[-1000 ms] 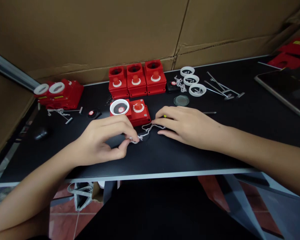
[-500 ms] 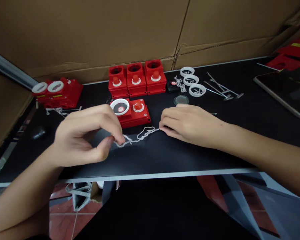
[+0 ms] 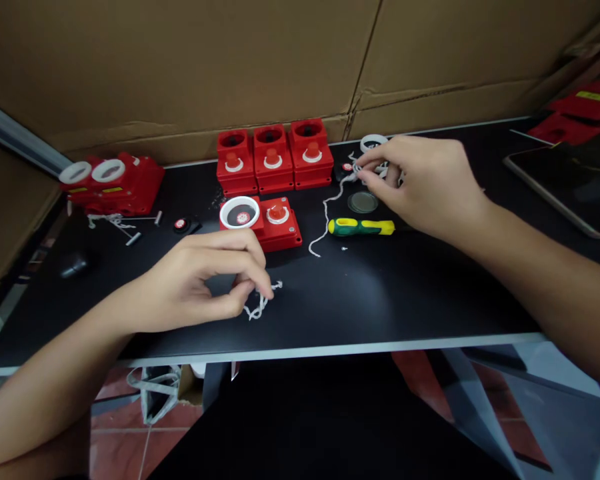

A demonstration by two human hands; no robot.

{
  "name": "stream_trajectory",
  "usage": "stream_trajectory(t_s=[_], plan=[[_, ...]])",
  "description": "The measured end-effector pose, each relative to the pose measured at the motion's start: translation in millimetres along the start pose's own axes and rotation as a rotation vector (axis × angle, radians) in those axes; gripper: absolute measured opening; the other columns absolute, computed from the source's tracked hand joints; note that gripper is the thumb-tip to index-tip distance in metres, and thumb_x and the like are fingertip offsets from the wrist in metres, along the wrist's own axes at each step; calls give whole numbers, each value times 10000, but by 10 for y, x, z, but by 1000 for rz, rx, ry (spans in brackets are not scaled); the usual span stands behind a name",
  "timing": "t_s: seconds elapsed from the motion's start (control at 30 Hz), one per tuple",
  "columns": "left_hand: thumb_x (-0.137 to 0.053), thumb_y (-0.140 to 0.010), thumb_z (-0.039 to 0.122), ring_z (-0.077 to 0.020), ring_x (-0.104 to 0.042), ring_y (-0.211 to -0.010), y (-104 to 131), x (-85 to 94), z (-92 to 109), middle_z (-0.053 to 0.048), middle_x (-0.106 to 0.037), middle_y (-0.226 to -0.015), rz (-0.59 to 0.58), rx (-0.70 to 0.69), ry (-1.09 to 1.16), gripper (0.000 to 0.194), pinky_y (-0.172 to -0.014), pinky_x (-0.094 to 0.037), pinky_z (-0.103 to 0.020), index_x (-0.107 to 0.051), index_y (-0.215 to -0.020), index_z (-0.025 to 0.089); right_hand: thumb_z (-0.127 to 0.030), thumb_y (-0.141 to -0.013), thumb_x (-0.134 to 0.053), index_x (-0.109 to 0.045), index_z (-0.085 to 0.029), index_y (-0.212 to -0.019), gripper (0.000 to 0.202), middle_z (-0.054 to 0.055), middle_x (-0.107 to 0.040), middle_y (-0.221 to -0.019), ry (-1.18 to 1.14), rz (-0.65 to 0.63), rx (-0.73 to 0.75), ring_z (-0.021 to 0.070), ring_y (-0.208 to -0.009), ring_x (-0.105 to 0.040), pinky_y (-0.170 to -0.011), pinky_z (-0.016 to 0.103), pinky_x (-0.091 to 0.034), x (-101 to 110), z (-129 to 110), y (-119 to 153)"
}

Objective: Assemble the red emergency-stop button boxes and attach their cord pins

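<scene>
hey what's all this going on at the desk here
A person is handling white cord with both bare hands. The left hand pinches a crumpled piece of cord near the table's front edge. The right hand is farther back, its fingertips at more cord, with one long strand trailing toward the front. A red unit with a white ring lies just behind the left hand, and a yellow-and-green handle lies below the right.

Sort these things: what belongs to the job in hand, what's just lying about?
In hand: white cord in left hand; second cord at right hand; perhaps front red unit.
Seemingly lying about: yellow-green handle; round disc; dark-screened device.
</scene>
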State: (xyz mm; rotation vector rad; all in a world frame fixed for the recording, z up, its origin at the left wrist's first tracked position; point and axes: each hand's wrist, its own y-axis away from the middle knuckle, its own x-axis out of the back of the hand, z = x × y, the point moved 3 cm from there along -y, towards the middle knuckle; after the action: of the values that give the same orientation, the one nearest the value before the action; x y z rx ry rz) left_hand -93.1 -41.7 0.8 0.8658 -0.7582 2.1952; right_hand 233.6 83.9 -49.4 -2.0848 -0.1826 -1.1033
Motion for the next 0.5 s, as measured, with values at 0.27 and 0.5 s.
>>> stream_trajectory(t_s=[0.27,0.5], plan=[[-801,-1098,221,-125,-764,-710,30,-266,-195,-4,-802,-905,205,127,160,42,-695,-648,-227,-800,-1140,215,-334,-1136,-616,-771,-195,-1070,218,14,-787,-998,66,-126,332,61,-724,-582,-735,276,-454,-59,-804,338],[-776,-1111,199,-134,-805,-772,35,-302,-193,-11,-839,-951,242,118,74,39,-744,-657,-252,-795,-1091,227,-342,-1125,-673,-752,-170,-1070,197,11,-795,-1037,163,-150,538,83,-795,-662,-716,267,-410,-148,-984,502]])
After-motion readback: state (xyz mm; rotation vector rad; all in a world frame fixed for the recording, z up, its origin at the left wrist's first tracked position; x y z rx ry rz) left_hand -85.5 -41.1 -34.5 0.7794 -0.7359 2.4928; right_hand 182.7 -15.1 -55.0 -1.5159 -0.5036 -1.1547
